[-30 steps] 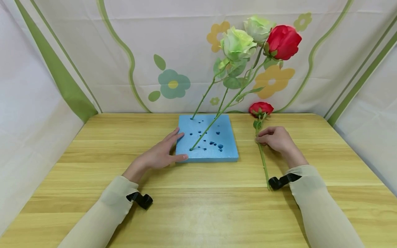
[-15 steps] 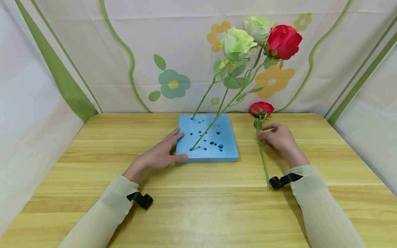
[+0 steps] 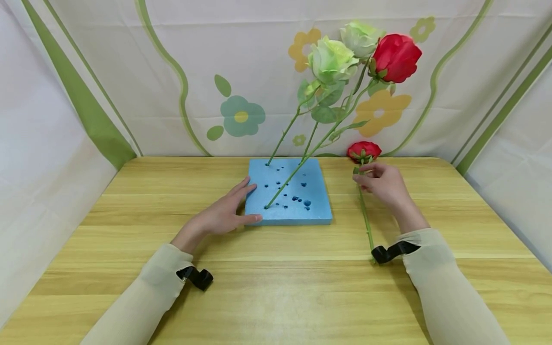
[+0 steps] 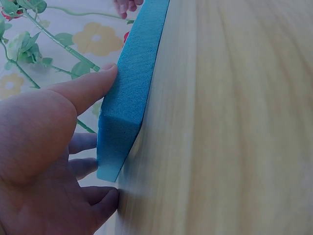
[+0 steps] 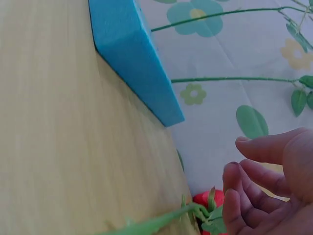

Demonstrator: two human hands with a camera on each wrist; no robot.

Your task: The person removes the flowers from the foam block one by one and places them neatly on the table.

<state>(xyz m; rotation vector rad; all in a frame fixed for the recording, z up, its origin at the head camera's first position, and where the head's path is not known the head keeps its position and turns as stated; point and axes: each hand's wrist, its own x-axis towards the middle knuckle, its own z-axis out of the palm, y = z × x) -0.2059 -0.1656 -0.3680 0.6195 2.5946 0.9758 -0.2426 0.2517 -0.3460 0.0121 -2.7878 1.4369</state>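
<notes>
My left hand (image 3: 222,211) rests at the left side of a blue foam block (image 3: 319,211), fingers straight, thumb on its front corner. In the left wrist view the thumb touches the upper edge of the block (image 4: 129,88). A red rose (image 3: 396,57) and two pale green roses (image 3: 331,61) stand tilted to the right in the block's holes. Another red rose (image 3: 364,150) lies on the table to the right. My right hand (image 3: 385,187) is over its upper stem; the right wrist view shows thumb and fingertips apart, the stem (image 5: 156,223) below them and not held.
Several holes dot the block's top. The wooden table (image 3: 276,287) ends at a patterned cloth backdrop (image 3: 172,28), with more cloth at both sides. A black wrist camera sits on each sleeve (image 3: 435,258).
My right hand has moved from the middle of the lying rose's stem up toward its flower head. The left hand and the block have stayed in place.
</notes>
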